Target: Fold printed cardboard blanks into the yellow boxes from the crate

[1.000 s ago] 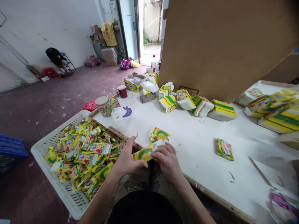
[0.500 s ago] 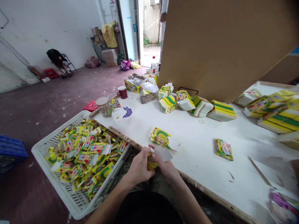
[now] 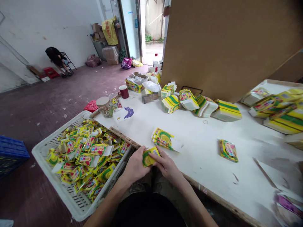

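Observation:
My left hand (image 3: 135,166) and my right hand (image 3: 167,165) are both closed on one small yellow and green carton (image 3: 150,156), held at the near edge of the white table (image 3: 199,148). The carton is folded into a box shape between my fingers. Just beyond it on the table lies a short stack of flat cartons (image 3: 163,138) of the same print. To my left a white plastic crate (image 3: 44,143) holds several folded cartons (image 3: 87,154).
A single folded carton (image 3: 228,150) lies on the table to the right. Stacks of flat cartons (image 3: 203,105) line the far side under a large brown board (image 3: 224,44). A red mug (image 3: 124,91) and a jar (image 3: 105,107) stand at the table's left end.
The flat carton I held stretched between both hands has been folded up into a compact box. My hands have come closer together and stay at the table edge.

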`<state>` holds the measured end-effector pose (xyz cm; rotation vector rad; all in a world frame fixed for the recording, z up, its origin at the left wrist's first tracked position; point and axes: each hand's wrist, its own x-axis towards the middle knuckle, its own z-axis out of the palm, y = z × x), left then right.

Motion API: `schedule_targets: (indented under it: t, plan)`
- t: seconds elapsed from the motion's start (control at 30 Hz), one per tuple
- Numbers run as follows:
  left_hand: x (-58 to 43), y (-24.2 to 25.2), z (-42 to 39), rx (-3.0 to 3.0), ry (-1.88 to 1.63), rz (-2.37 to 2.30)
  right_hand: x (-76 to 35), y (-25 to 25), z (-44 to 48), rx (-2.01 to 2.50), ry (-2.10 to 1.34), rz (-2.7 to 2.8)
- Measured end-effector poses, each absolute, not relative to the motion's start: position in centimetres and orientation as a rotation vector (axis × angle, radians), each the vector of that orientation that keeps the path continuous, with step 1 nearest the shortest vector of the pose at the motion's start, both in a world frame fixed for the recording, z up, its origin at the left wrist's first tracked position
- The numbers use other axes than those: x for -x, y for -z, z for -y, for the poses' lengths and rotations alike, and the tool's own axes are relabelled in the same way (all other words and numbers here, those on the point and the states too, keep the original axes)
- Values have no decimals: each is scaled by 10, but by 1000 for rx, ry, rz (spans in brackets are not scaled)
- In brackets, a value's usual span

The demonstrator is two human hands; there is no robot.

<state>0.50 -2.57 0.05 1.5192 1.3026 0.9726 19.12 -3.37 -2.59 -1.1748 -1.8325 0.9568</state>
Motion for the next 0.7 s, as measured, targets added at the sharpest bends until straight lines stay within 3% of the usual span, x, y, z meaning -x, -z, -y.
schedule_targets:
  t: [0.3, 0.53, 0.7]
  plan:
    - [-10, -7, 32, -1544, -932, -1281, -197, 0, 32, 1247, -1060, 1783]
    - [22, 2, 26, -595, -1707, -1149, -203, 32, 6, 1658, -679, 1463]
    - [43, 15, 20, -34, -1600, -1031, -222, 44, -13, 1832, -536, 1348]
